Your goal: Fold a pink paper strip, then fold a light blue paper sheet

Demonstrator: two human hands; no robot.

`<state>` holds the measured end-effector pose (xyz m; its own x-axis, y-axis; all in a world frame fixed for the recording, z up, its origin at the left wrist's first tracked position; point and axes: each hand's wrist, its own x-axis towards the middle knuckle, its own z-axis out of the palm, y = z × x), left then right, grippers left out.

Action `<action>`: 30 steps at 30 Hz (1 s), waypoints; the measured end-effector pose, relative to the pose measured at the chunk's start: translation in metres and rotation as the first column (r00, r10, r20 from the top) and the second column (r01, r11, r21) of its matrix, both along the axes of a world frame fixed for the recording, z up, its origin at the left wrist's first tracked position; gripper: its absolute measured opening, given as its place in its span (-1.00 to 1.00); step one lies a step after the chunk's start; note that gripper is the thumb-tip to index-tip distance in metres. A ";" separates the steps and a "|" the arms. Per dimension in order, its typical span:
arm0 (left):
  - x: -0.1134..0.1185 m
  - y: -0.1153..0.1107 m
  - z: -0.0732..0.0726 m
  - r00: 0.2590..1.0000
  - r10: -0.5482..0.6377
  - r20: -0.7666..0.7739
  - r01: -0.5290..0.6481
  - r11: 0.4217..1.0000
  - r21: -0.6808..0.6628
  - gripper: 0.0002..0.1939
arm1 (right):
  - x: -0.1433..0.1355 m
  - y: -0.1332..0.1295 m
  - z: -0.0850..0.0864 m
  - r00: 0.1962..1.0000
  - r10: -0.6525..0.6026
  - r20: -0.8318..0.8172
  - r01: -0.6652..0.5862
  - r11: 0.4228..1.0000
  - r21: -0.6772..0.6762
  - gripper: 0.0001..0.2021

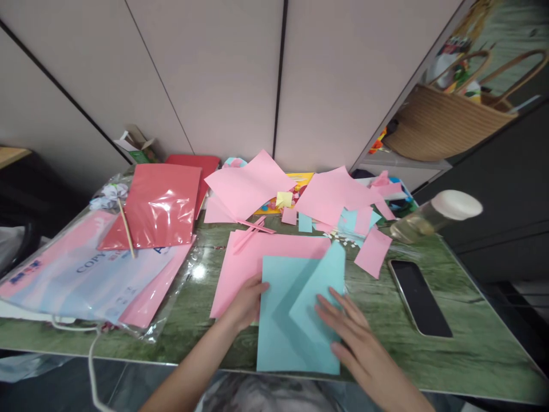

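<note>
Blue paper (295, 320) lies flat on the green table (472, 343), near edge, partly over a pink sheet (257, 257). One corner is folded in, so a triangular flap (319, 292) sits on top w/ its crease running diagonally.

My left hand (245, 306) is at the sheet's left edge, fingers curled at the border, pinning it more than gripping it; I can't tell from this angle if the thumb is tucked under the paper. My right hand (354, 337) lies open and flat, palm down, fingers spread on the flap's lower right part, pressing, holding nothing.

To do this fold well, I'd say: keep the left hand as anchor so the sheet doesn't slide on the slick pink one underneath. Check flap edge vs. sheet edge before committing; the top right looks slightly off the border, though the wide lens may be bending it. Then run fingertips from crease middle outward both ways, firm, no bubbles.

Clutter nearby: pink scraps (373, 252) beyond the sheet, a phone (418, 297) to the right, a lidded jar (433, 214) behind it, a red sheet pack (158, 206) and a copy-paper packet (86, 274) to the left. Enough room, but I'd watch the right elbow vs. the phone.
</note>
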<state>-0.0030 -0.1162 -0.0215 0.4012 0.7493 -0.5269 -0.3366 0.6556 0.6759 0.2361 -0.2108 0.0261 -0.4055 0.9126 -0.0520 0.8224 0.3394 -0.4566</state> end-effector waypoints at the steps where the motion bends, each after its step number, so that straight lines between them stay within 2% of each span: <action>1: 0.000 0.001 0.000 1.000 0.006 0.005 -0.006 1.000 0.006 -0.58 | -0.009 0.003 -0.002 0.996 0.084 0.032 -0.083 0.996 -0.009 -0.49; 3: 0.002 0.003 0.000 1.000 0.008 0.018 -0.008 1.000 0.020 -0.58 | -0.025 0.007 -0.004 0.976 0.209 0.054 -0.208 0.978 -0.036 -0.49; 5: 0.005 0.003 0.000 0.999 -0.004 0.034 0.003 0.999 0.044 -0.56 | -0.039 0.012 -0.003 0.961 0.273 0.049 -0.270 0.961 -0.067 -0.50; 11: 0.014 0.004 0.000 0.998 -0.043 0.042 0.035 0.986 0.163 -0.50 | -0.061 0.022 -0.006 0.950 0.311 -0.027 -0.313 0.944 -0.102 -0.55; 14: 0.012 0.008 0.008 0.999 -0.051 0.001 0.050 0.974 0.221 -0.52 | -0.059 0.024 -0.011 0.945 0.325 -0.047 -0.325 0.946 0.001 -0.55; 16: 0.007 0.012 0.021 0.991 -0.114 -0.074 0.132 0.943 0.306 -0.53 | -0.053 0.028 -0.010 0.964 0.259 -0.057 -0.249 0.958 0.144 -0.56; 18: 0.001 0.016 0.041 0.946 -0.246 -0.211 0.313 0.862 0.399 -0.57 | -0.044 0.036 -0.002 0.991 0.097 -0.092 -0.065 0.951 0.301 -0.54; 19: -0.002 0.019 0.053 0.897 -0.311 -0.313 0.429 0.784 0.449 -0.62 | -0.039 0.042 0.004 0.991 -0.002 -0.131 0.050 0.930 0.364 -0.53; 20: -0.004 0.022 0.065 0.829 -0.345 -0.441 0.545 0.676 0.496 -0.69 | -0.034 0.048 0.012 0.982 -0.095 -0.164 0.153 0.907 0.391 -0.49; 21: -0.006 0.024 0.077 0.731 -0.375 -0.570 0.673 0.539 0.506 -0.75 | -0.030 0.055 0.020 0.965 -0.173 -0.198 0.239 0.891 0.386 -0.43; 22: -0.007 0.026 0.088 0.629 -0.386 -0.675 0.773 0.400 0.492 -0.79 | -0.026 0.061 0.028 0.946 -0.234 -0.224 0.302 0.888 0.346 -0.38; 23: -0.007 0.028 0.098 0.559 -0.365 -0.744 0.827 0.307 0.471 -0.80 | -0.023 0.067 0.035 0.929 -0.277 -0.247 0.340 0.901 0.269 -0.40; 24: -0.006 0.030 0.105 0.508 -0.330 -0.796 0.860 0.252 0.444 -0.79 | -0.022 0.071 0.041 0.917 -0.298 -0.265 0.347 0.925 0.157 -0.52; 25: -0.005 0.031 0.111 0.475 -0.287 -0.832 0.878 0.221 0.425 -0.79 | -0.021 0.075 0.044 0.906 -0.313 -0.284 0.338 0.940 0.044 -0.66; 26: -0.003 0.031 0.115 0.469 -0.241 -0.850 0.879 0.221 0.423 -0.80 | -0.022 0.078 0.046 0.893 -0.329 -0.307 0.331 0.942 -0.046 -0.73; 27: 0.000 0.031 0.117 0.482 -0.201 -0.853 0.868 0.242 0.434 -0.81 | -0.023 0.079 0.045 0.878 -0.344 -0.333 0.327 0.939 -0.108 -0.71; 30: 0.009 0.030 0.115 0.597 -0.119 -0.794 0.764 0.387 0.516 -0.84 | -0.029 0.080 0.037 0.832 -0.380 -0.403 0.351 0.925 -0.148 -0.65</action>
